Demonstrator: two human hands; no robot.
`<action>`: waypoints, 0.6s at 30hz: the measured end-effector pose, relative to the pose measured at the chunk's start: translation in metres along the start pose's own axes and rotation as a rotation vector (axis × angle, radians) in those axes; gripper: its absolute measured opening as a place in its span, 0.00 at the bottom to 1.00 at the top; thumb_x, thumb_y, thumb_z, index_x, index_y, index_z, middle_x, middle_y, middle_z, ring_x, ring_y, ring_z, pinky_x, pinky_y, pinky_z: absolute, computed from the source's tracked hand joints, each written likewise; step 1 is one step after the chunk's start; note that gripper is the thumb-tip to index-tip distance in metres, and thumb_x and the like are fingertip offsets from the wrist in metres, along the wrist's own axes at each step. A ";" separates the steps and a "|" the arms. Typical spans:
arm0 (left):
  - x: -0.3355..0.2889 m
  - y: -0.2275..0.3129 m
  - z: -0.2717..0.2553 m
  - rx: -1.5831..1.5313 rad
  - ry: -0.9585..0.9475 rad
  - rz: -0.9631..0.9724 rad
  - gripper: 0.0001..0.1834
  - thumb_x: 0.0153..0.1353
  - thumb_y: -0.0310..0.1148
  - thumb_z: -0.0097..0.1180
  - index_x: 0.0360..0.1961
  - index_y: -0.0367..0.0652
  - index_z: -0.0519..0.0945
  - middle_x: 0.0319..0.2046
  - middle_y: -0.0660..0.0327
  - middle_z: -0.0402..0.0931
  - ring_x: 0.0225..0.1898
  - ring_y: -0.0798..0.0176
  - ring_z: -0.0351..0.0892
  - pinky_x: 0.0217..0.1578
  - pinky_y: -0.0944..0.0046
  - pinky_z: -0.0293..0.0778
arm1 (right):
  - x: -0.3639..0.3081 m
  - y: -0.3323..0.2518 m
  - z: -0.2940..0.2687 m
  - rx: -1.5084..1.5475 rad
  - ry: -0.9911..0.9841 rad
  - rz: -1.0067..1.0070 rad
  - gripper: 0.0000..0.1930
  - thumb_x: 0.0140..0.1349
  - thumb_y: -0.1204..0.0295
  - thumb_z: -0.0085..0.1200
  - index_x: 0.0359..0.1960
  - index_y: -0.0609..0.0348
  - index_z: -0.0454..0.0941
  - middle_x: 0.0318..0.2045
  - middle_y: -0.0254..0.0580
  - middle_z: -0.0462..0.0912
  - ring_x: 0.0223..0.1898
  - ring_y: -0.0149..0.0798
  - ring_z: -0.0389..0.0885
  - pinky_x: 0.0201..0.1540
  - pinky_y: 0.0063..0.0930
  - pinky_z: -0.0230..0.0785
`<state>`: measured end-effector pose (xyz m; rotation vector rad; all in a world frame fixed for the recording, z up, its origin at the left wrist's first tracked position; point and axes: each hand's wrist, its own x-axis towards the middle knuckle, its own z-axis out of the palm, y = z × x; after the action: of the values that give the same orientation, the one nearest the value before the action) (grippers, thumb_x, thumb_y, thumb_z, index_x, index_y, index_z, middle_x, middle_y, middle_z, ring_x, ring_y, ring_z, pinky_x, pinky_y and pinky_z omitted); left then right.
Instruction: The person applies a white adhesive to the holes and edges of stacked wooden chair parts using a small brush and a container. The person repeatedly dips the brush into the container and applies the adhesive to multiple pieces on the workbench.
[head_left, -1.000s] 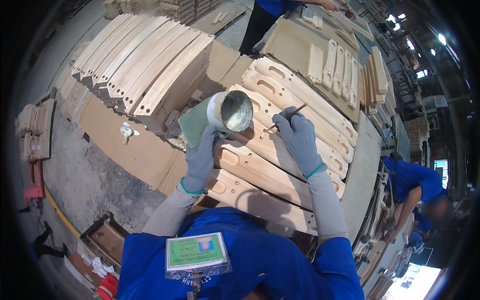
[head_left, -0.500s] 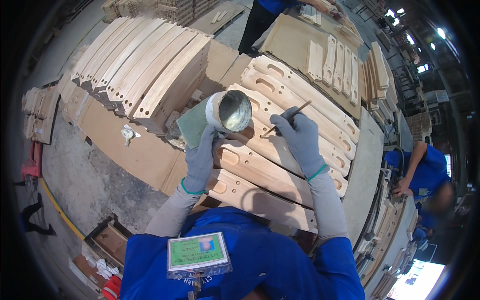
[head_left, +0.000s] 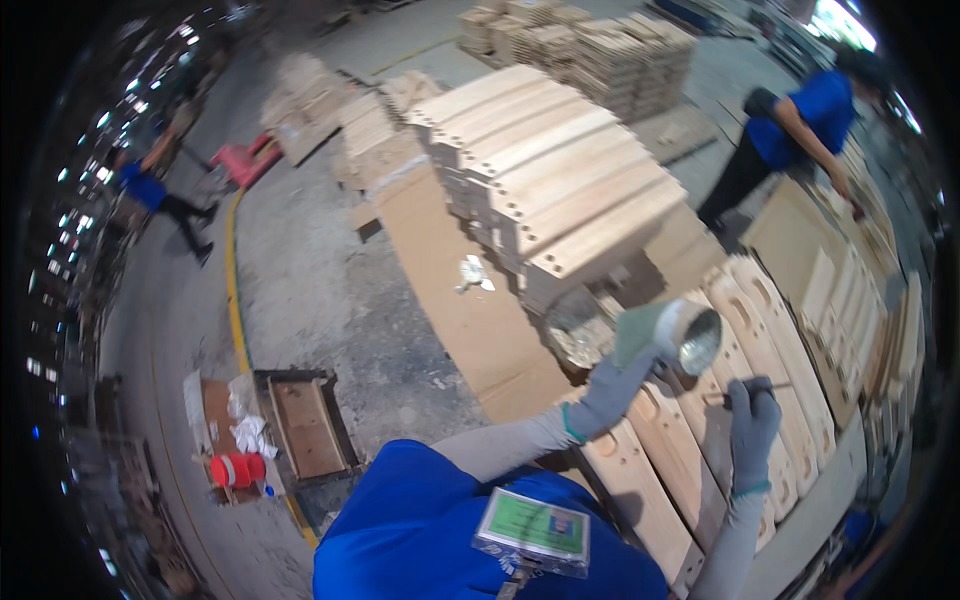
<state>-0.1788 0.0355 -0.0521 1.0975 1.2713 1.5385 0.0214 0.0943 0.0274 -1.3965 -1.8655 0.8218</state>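
The left hand has its fingers bent around a cup, up over the slotted boards. The cup's open mouth points right and a bit toward the viewer, and its long way runs side to side. The right hand pinches a thin stick between its fingers. The stick lies nearly sideways, one end poking out left, the other right; I can't tell if it touches a board. The boards lie side by side, long way from top left to bottom right. Past them on the right is a bare grey strip of worktop. A tall stack of boards stands behind the cup. Left of the stack, cardboard stretches to its edge, and then there is wide grey floor.
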 end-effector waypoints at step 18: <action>-0.037 0.065 -0.019 -0.453 0.060 0.101 0.11 0.60 0.22 0.48 0.44 0.33 0.76 0.37 0.58 0.77 0.32 0.68 0.77 0.30 0.69 0.73 | -0.074 -0.108 -0.015 0.095 0.292 -0.416 0.05 0.52 0.82 0.56 0.30 0.64 0.75 0.33 0.50 0.80 0.35 0.39 0.80 0.37 0.26 0.73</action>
<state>-0.1915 -0.0133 0.0061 0.8343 0.8517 1.8328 -0.0109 -0.0012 0.1125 -0.9615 -1.7738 0.4633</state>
